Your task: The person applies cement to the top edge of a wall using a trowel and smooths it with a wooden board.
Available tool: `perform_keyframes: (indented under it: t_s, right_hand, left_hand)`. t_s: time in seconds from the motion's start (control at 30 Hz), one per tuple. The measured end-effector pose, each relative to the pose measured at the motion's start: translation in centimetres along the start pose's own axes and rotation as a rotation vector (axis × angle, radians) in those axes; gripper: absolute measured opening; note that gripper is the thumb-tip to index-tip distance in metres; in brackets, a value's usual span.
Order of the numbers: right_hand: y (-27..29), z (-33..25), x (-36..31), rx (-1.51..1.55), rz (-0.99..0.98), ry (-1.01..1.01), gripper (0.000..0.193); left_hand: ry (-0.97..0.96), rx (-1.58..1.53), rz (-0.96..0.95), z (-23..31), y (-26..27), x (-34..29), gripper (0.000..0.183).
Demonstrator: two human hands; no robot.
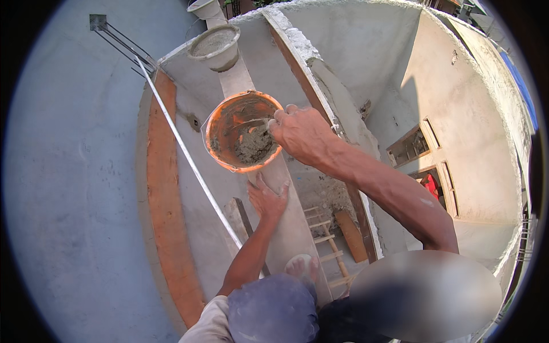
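Observation:
An orange bucket (220, 123) with wet grey mortar (254, 146) inside sits on a narrow pale plank (286, 211). My right hand (303, 134) reaches over the bucket's right rim with its fingers curled closed. What they grip is hidden by the hand and the mortar. Just below the bucket, my left hand (267, 200) lies on the plank, fingers spread, its tips close to the bucket's base; it holds nothing. The bucket's thin wire handle hangs down along its left side.
Farther along the plank stands a pale bucket (214, 48) full of grey material. A long white pole (183, 146) slants past on the left, beside an orange-brown board (166, 200). Down below are a bamboo ladder (329, 240) and rough-topped walls (343, 108). My foot (302, 267) is on the plank.

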State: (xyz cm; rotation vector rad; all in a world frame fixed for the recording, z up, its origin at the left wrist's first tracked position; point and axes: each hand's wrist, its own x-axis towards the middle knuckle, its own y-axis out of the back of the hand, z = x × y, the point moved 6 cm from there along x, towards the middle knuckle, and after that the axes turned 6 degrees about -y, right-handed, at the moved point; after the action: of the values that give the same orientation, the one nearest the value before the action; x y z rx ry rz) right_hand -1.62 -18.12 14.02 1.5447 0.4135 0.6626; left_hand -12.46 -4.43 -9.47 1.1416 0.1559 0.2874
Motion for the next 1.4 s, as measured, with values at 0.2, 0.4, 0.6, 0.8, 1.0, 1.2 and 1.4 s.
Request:
perform_keyframes:
  t_s: [0.2,0.4,0.6,0.8,1.0,1.2,1.4]
  right_hand:
    - [-3.5,1.0,-3.8,0.294,0.116,0.061,0.033]
    - [-0.8,8.8,-25.4,0.491,0.111,-0.443,0.052]
    - [-7.6,5.4,-65.5,0.42,-0.239,-1.514,0.066]
    - [-8.7,-11.7,-82.2,0.343,-0.512,-1.898,0.084]
    - [-12.1,-19.8,-92.9,0.187,-0.508,-1.91,0.074]
    - [-11.9,-20.4,-94.2,0.215,-0.401,-1.72,0.062]
    - [-11.5,-20.3,-87.1,0.385,-0.604,-1.555,0.046]
  left_hand:
    - [0.006,-0.001,-0.011,0.6,-0.5,0.1,0.099]
    - [-0.07,0.097,0.054,0.3,-0.5,0.1,0.096]
    - [-0.109,0.135,0.025,1.6,-1.4,-0.8,0.089]
    - [-0.137,0.201,-0.023,-1.5,-1.3,1.3,0.09]
    - [-0.116,0.146,-0.211,-2.9,-3.0,0.2,0.107]
    - [-0.148,0.096,-0.289,-3.5,-2.5,-3.2,0.117]
    - [-0.107,-0.031,-0.297,-2.2,-1.5,-4.2,0.118]
